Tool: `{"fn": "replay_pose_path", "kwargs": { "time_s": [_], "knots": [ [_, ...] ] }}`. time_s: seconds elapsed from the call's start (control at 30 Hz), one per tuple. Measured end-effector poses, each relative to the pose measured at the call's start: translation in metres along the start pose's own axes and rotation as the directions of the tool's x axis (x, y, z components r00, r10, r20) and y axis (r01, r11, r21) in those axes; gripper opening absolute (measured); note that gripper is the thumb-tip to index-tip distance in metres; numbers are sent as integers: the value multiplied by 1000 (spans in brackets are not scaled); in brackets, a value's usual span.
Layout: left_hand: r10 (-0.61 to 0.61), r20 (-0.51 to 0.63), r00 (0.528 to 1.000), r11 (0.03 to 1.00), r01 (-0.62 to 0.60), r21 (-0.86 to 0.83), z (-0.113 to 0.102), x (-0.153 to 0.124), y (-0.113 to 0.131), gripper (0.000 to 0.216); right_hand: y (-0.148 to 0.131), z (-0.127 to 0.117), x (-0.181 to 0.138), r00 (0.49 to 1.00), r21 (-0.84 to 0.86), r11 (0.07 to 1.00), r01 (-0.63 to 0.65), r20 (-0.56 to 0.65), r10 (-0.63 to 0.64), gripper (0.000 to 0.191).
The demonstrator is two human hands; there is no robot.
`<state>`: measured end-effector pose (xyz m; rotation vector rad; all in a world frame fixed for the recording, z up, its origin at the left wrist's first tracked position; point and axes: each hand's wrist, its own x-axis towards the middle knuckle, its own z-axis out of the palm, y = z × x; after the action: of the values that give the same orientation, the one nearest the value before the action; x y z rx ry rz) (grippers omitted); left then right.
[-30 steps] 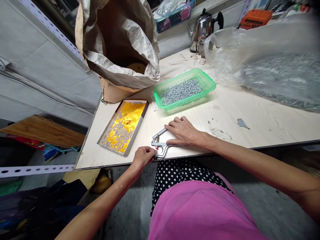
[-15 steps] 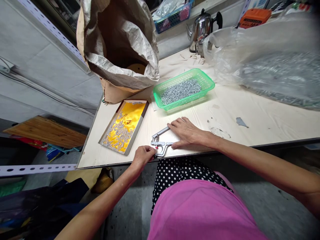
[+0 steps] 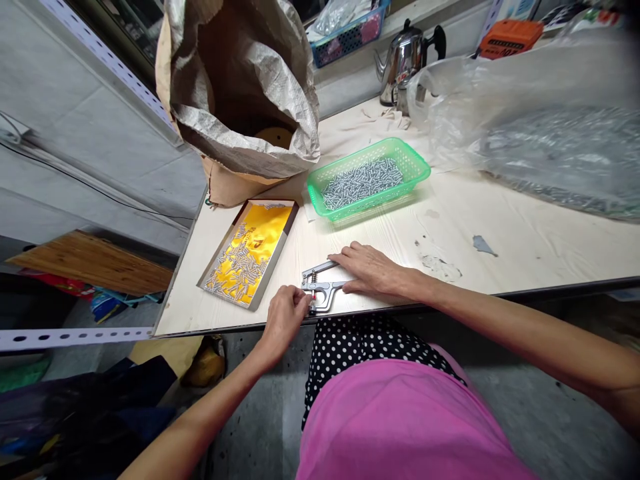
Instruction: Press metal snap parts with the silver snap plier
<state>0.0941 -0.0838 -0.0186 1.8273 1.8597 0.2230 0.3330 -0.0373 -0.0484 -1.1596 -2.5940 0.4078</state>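
A pair of silver hand-press pliers [image 3: 327, 288] with a spring and a red part at its jaws lies at the table's front edge. My right hand [image 3: 375, 268] is around its two handles, the fingers on the upper one and the thumb by the lower one. Beside the jaws, my left hand [image 3: 285, 315] has its fingertips pinched together; whatever they hold is too small to make out. To the left, a shallow box [image 3: 265, 230] with a yellow lining holds many small metal pieces [image 3: 243, 270]. Behind the pliers, a green plastic basket [image 3: 373, 211] contains small silver pins [image 3: 363, 183].
A large open paper sack [image 3: 250, 170] stands at the back left. On the right lies a clear plastic bag [image 3: 560, 153] full of metal pieces. A steel kettle [image 3: 403, 60], a blue basket [image 3: 347, 43] and an orange box [image 3: 510, 39] are at the back.
My right hand has lowered the upper handle, so the handles are closer together. My left hand has shifted slightly up at the jaws.
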Motion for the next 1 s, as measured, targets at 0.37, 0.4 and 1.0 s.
{"fn": "replay_pose_path", "kwargs": {
  "time_s": [0.37, 0.4, 1.0],
  "knots": [
    [476, 233, 848, 783, -530, 327, 8, 39, 42, 60, 7, 2, 10, 996, 5, 996, 90, 28, -90, 80],
    [464, 243, 852, 781, -523, 341, 9, 43, 44, 58, 8, 0, 11, 996, -2, 997, 84, 44, -83, 85],
    [418, 200, 886, 785, -463, 413, 16, 48, 55, 15, -4, -6, 12, 980, -171, 985, -18, 191, 51, 17]
  ]
}}
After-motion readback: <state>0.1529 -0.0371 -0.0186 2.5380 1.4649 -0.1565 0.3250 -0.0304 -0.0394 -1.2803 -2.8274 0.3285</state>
